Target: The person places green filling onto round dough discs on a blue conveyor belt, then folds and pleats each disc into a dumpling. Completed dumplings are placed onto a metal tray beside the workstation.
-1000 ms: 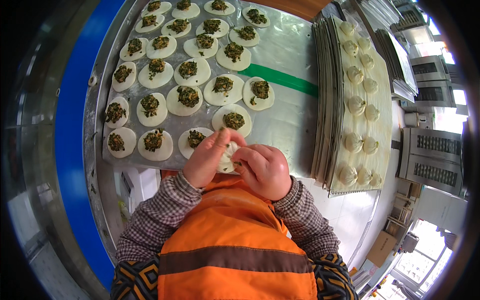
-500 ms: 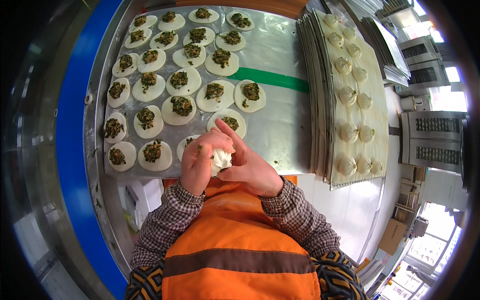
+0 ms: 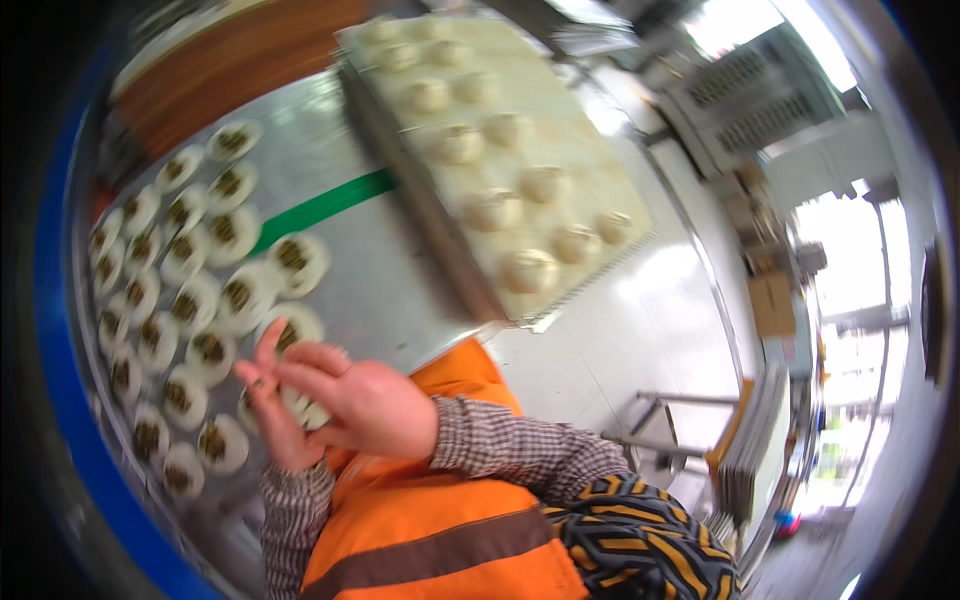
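Dough wrapper [image 3: 305, 408] sits pinched between both hands just above the near edge of the tabletop [image 3: 400, 290]; only a pale sliver shows. Fingers of the right hand [image 3: 375, 405] curl closed over it from the right, while the left hand [image 3: 275, 420] backs it, fingers stretched upward. About twenty filled rounds [image 3: 240, 295] with dark green centres lie to the left. Roughly ten folded dumplings [image 3: 528, 270] rest on the tray [image 3: 560, 235] beyond.
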{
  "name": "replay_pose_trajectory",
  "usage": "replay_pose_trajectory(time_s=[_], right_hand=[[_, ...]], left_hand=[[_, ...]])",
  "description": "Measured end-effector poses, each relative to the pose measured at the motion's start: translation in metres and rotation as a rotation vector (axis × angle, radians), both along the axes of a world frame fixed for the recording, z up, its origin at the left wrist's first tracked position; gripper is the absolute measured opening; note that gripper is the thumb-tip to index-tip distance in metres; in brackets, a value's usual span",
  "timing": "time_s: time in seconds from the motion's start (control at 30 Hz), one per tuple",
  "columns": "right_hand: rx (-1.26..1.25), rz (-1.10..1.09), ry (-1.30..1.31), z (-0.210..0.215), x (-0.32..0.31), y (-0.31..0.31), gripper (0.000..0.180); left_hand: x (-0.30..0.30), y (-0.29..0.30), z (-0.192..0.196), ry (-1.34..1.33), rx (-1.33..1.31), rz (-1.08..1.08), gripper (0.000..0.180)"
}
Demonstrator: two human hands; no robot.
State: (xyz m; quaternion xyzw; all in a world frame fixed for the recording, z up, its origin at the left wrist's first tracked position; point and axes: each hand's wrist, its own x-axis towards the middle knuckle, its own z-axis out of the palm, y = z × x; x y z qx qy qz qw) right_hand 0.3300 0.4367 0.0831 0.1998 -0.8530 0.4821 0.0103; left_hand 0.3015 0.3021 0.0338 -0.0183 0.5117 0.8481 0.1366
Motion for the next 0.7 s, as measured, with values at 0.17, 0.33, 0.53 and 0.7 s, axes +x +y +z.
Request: replay_pose_trajectory(time_s=[0.17, 0.33, 0.53, 0.7], right_hand=[[-0.023, -0.152, 0.010, 0.015, 0.028, 0.087, 0.048], [-0.025, -1.003, 0.036, 0.033, 0.048, 0.295, 0.052], [0.077, -0.960, -0.071, -0.018, 0.053, 0.466, 0.049], [0.124, -0.795, -0.049, -0.068, 0.035, 0.515, 0.050]], left_hand=[[0.006, 0.041, 0.018, 0.013, 0.203, -0.206, 0.071], [-0.009, -0.024, -0.006, 0.213, -0.476, -0.118, 0.045], [-0.007, -0.114, -0.063, -0.075, -1.218, 0.157, 0.027], [0.013, -0.121, -0.071, -0.119, -1.167, 0.099, 0.041]])
